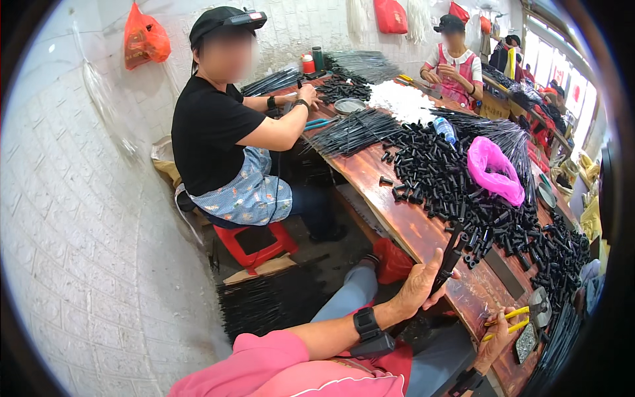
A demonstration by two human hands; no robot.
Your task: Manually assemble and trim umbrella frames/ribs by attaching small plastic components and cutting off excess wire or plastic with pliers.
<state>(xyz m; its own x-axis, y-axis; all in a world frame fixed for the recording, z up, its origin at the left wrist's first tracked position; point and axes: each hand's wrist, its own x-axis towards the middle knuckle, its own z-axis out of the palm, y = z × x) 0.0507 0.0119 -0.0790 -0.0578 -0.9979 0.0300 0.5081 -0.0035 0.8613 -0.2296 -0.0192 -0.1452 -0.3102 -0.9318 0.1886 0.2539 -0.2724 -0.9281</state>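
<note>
My left hand (417, 288) is raised at the table's near edge. Its fingers are closed round a long, slim black piece (451, 257) that stands up at a slant; its exact kind I cannot make out. Lower right, my right hand (497, 339) grips yellow-handled pliers (519, 311), their broad grey head resting over the table's right side. Beside the pliers lies a small speckled grey block (526, 342). Just past my hands spreads a big heap of short black tubes (433, 169). A dark flat bar (504, 273) lies between the hands and the heap.
A pink plastic bag (495, 171) and a clear bottle (444, 130) sit on the heap. Bundles of thin black rods (354, 132) and white pieces (400, 99) lie farther back. One co-worker (225, 119) sits at left on a red stool (254, 248); another (456, 66) works at the far side.
</note>
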